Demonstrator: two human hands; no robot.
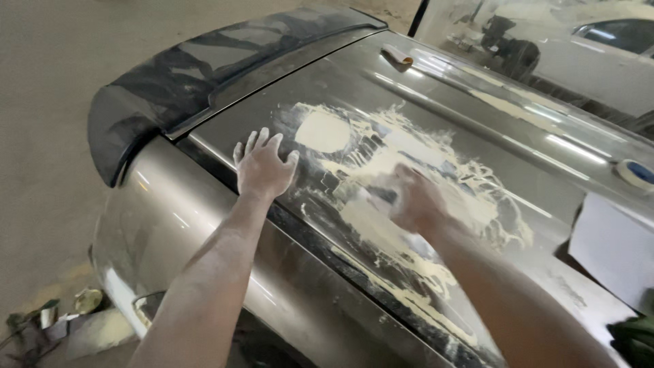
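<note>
I look down on the grey roof of a car [490, 146], smeared with patches of pale yellow filler [381, 225]. My left hand [262, 167] lies flat on the roof near its rear edge, fingers spread, holding nothing. My right hand [412, 197] is blurred and presses a small dark sanding block onto the filler patch. Both hands are dusted with pale powder. A round patch of filler [321, 131] lies just right of my left hand.
A dark rear spoiler [204, 68] runs along the roof's back edge. A folded piece of sandpaper [397, 58] lies farther up the roof. A roll of tape [637, 174] and a white sheet [613, 245] sit at right. Tins and clutter [54, 317] lie on the floor.
</note>
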